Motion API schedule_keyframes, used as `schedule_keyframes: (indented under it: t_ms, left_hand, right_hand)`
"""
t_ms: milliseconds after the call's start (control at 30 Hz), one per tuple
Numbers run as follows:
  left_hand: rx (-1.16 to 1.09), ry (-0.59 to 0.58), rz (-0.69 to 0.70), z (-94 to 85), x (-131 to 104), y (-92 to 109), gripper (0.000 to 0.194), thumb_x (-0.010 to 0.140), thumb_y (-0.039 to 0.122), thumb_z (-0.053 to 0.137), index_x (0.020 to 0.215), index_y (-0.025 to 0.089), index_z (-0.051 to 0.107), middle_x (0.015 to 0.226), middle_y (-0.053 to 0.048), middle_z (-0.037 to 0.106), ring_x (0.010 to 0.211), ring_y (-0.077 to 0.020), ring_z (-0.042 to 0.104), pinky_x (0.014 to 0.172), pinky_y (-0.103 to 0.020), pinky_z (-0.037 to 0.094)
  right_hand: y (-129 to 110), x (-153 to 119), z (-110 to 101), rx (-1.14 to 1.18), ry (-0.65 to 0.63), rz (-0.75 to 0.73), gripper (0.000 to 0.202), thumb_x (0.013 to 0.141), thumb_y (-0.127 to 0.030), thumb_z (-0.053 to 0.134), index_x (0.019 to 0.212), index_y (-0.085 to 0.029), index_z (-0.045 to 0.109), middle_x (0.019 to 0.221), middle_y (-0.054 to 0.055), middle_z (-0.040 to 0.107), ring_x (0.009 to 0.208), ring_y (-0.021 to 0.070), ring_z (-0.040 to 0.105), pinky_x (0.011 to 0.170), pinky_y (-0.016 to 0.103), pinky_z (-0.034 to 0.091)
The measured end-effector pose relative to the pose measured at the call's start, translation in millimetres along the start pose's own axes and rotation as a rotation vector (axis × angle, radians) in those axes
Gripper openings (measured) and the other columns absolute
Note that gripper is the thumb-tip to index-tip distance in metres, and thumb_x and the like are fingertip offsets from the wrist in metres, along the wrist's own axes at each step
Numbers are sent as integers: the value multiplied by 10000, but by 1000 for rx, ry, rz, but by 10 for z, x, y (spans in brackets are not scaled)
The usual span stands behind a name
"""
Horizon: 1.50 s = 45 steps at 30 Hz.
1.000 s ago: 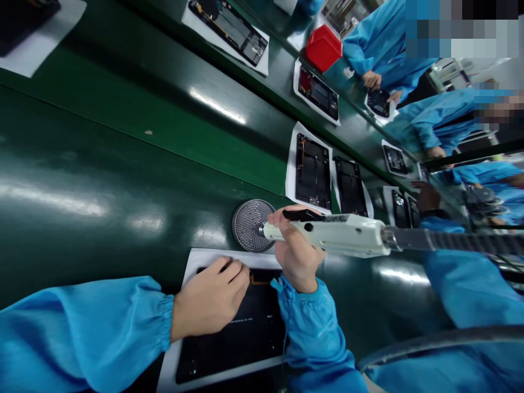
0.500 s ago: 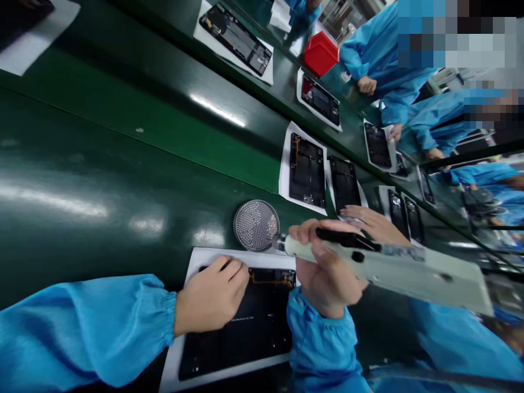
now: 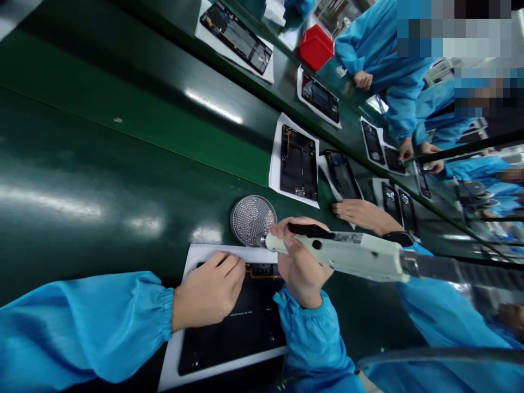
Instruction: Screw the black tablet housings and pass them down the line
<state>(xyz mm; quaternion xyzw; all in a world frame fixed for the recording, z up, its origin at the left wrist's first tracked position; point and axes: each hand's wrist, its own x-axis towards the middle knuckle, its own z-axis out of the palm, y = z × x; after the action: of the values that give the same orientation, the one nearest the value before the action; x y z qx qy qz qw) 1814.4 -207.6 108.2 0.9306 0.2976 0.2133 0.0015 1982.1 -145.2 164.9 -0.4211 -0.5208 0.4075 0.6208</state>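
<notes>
A black device panel (image 3: 233,341) lies on white paper (image 3: 172,355) at the bottom centre. Over its upper left part rests my left hand (image 3: 210,289), fingers curled down; whatever they may hold is hidden. My right hand (image 3: 303,267) is wrapped round a pale green electric screwdriver (image 3: 356,254), whose tip points left at the rim of a round metal dish (image 3: 252,221) full of small screws. The dish stands just beyond the paper. An orange flex strip (image 3: 264,275) shows along the panel's top edge, between my hands.
Another person's hand (image 3: 366,215) reaches in from the right, near a tilted device (image 3: 341,174). Beyond my dish lies a device on paper (image 3: 298,164). More devices line the raised ledge, with a red bin (image 3: 316,48) and people in blue sleeves behind.
My right hand and the screwdriver have shifted left, and the tool's cable end now shows. The neighbour's hand has moved, and the device beside it is now tilted. My left hand has hardly moved.
</notes>
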Motion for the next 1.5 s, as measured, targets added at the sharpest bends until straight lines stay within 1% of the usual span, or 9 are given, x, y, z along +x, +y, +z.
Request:
schedule_keyframes:
  t_ms: [200,300,467,633,833,1167,1333,1400,1500]
  left_hand:
    - [8,29,-18,14,6,17,293,925,139,514,1085,22,731,1109,-201,708,948,-316,635,807,-443,489]
    - [-13,31,-71,24,-6,29,285,918,166,538,1070,27,736,1116,-212,705,992,-335,633,854,-457,493]
    - [-27,62,-117,18,-3,29,302,915,204,548,1069,26,737,1134,-236,695,1059,-360,623,933,-492,481]
    - [-15,48,-104,8,13,20,297,925,211,544,1047,24,740,1103,-238,699,1043,-349,631,918,-491,490]
    - [0,58,-96,8,28,11,283,921,217,561,1021,29,747,1071,-224,709,1015,-345,635,891,-481,499]
    - [-26,79,-95,-30,44,8,278,944,187,529,1022,12,731,1059,-235,699,995,-338,624,867,-481,489]
    - [-208,103,-210,-26,64,-34,241,960,184,550,790,95,697,949,-152,681,970,-284,604,817,-426,505]
    - [-272,101,-260,-28,79,-48,258,964,219,572,763,106,686,943,-135,672,976,-279,593,801,-414,509]
    - [-309,80,-277,-29,87,-57,256,952,254,611,757,108,691,945,-123,666,964,-277,582,786,-414,510]
  right_hand:
    - [-141,-112,-86,1,-87,0,215,834,-148,671,1021,-249,712,824,13,619,726,178,616,676,389,526]
    - [-214,-227,-158,1,-138,-12,227,857,-183,645,1064,-262,695,806,15,611,721,186,610,652,383,511]
    - [-150,-376,-194,-49,-211,55,249,864,-159,630,1084,-265,679,846,20,620,785,200,634,687,390,522]
    - [-66,-418,-172,-40,-216,71,252,859,-147,634,1081,-260,672,866,24,625,781,196,627,682,383,522]
    - [-73,-416,-161,-40,-236,105,263,863,-129,612,1080,-266,671,863,14,619,783,187,628,682,367,520]
    - [-78,-401,-161,-50,-238,75,266,864,-130,623,1088,-263,675,864,15,615,784,193,625,683,381,514]
    - [-155,-404,-157,12,-222,78,240,869,-157,634,1085,-251,682,844,17,613,779,197,620,708,405,509]
    - [-217,-415,-146,39,-220,71,227,875,-179,632,1088,-245,679,828,15,606,763,195,612,702,408,503]
    - [-306,-437,-125,63,-241,99,230,873,-191,636,1093,-247,675,806,11,592,758,196,608,699,414,509]
